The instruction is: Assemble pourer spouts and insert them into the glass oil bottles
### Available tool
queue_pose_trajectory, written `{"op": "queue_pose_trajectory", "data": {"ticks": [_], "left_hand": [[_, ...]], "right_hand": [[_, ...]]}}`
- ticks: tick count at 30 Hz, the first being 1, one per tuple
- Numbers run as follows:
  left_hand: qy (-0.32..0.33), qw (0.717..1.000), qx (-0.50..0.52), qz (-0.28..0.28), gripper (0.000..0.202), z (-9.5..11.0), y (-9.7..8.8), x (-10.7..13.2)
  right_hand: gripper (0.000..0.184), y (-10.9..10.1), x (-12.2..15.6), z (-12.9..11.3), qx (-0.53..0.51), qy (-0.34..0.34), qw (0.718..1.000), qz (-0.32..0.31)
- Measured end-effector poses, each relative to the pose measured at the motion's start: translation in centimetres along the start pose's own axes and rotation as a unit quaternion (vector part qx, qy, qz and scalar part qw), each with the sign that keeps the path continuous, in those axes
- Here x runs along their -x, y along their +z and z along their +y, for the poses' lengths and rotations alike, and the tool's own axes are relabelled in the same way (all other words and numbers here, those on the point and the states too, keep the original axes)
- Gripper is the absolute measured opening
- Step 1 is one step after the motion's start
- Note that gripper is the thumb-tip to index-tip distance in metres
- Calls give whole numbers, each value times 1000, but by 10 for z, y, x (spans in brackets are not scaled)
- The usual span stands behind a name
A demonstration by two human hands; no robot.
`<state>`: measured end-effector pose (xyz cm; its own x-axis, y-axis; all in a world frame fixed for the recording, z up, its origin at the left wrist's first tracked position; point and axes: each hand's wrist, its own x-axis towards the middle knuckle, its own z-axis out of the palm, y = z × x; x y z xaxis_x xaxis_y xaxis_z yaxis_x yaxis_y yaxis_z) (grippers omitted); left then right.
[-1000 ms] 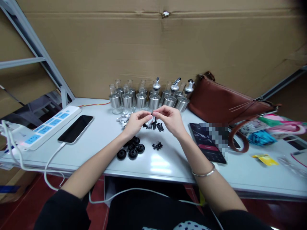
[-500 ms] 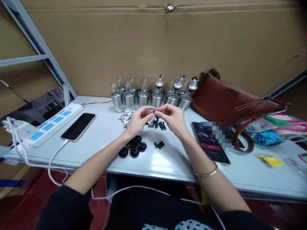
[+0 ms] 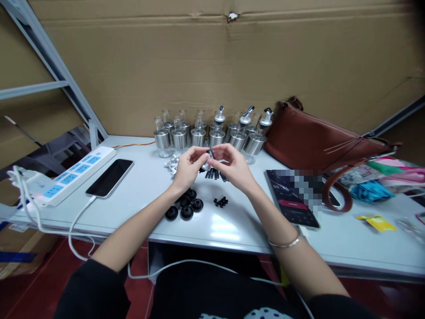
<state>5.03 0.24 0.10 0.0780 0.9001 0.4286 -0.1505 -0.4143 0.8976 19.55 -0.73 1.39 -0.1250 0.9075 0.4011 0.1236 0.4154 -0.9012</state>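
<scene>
Above the middle of the table, my left hand (image 3: 187,168) and my right hand (image 3: 234,168) meet fingertip to fingertip. Between them is a small silver pourer spout (image 3: 206,166) with a black flap (image 3: 211,153) at its top; fingers cover part of it. Several loose black flaps (image 3: 215,174) lie just below the hands. Behind my left hand is a pile of silver spouts (image 3: 170,164), partly hidden. Closer to me are several black round stoppers (image 3: 186,212) and a cluster of tiny black plugs (image 3: 220,202).
Glass bottles with metal sleeves (image 3: 179,138) stand in rows at the back, three topped with pourers (image 3: 245,116). A brown bag (image 3: 318,137), a tablet (image 3: 292,199) and a yellow packet (image 3: 376,223) are right. Left are a phone (image 3: 110,177) and a power strip (image 3: 79,170).
My fingers have shifted slightly left around the spout, and its black flap shows more clearly above the fingertips. The view has tilted a little.
</scene>
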Motion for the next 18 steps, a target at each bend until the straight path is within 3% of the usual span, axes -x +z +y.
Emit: {"op": "queue_pose_trajectory", "data": {"ticks": [2,10,18], "left_hand": [[10,1000,3,24,22,0,0,-1],[26,996,20,88,23,0,1,0],[-68,991,98,67,24,-1,1,-2]], "right_hand": [[46,4,2,1,22,-10,999,-23],[45,9,6,0,111,-71,990,-47],[34,1,6,2,140,-128,982,-24]]}}
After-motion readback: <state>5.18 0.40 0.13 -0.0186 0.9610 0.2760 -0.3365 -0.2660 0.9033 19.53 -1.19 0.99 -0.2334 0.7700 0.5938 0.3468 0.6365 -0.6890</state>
